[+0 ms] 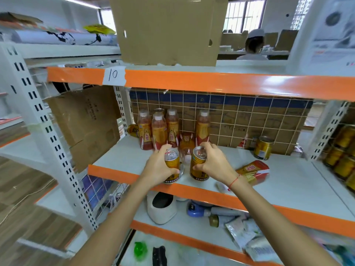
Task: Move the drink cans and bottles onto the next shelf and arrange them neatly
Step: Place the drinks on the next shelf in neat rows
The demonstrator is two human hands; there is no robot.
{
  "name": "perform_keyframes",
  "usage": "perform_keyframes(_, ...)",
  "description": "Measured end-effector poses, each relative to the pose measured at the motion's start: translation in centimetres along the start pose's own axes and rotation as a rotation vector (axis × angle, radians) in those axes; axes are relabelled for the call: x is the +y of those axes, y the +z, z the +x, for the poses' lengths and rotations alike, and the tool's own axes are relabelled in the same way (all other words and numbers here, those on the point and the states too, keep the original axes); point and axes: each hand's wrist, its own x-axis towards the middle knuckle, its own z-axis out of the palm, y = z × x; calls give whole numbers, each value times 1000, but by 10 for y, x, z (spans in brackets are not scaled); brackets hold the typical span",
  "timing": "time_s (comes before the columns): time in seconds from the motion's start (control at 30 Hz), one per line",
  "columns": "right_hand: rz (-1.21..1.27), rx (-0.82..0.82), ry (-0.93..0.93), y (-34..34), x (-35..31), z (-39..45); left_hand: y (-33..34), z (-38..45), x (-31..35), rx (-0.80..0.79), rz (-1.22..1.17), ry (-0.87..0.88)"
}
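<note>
Two gold drink cans stand near the front edge of the middle shelf [288,181]. My left hand [159,167] grips the left can [172,162], and my right hand [213,162] grips the right can [198,166]. Between and behind them a bottle [186,144] lies tipped toward me. Several upright red-and-gold bottles [159,131] stand at the back left, with one more [202,127] to their right. A can [133,130] lies on its side behind them. Another gold can [263,147] stands alone at the back right.
A red and gold carton [253,170] lies flat by my right wrist. More gold cans [343,156] fill the neighbouring shelf bay on the right. A cardboard box [169,29] sits on the shelf above. The shelf below holds a white appliance [161,208] and loose packets.
</note>
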Motion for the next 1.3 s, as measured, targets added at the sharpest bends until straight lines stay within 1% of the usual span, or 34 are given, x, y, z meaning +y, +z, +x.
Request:
perform_keyframes(0.13, 16, 10, 42, -7, 2, -21, 2, -9, 5, -38, -25, 46)
perform_keyframes(0.27, -29, 52, 96, -14, 3, -49, 4, -24, 12, -82, -47, 109)
perform_keyframes(0.4, -49, 73, 161, -15, 3, -84, 12, -51, 18, -162, -129, 156)
perform_keyframes(0.5, -59, 91, 207, -17, 4, -112, 20, -70, 22, -216, -136, 222)
perform_keyframes(0.73, -89, 140, 324, -37, 26, -175, 48, -99, 46, -355, -128, 278)
perform_keyframes(0.87, -138, 178, 404, -57, 49, -210, 70, -110, 76, -398, -136, 351)
perform_keyframes(1.03, -139, 247, 495, -97, 85, -260, 113, -130, 127, -476, -159, 442)
perform_keyframes(1.17, -154, 277, 553, -140, 120, -302, 155, -151, 185, -512, -130, 509)
perform_keyframes(1.3, -199, 299, 604, -191, 158, -346, 203, -178, 252, -559, -147, 540)
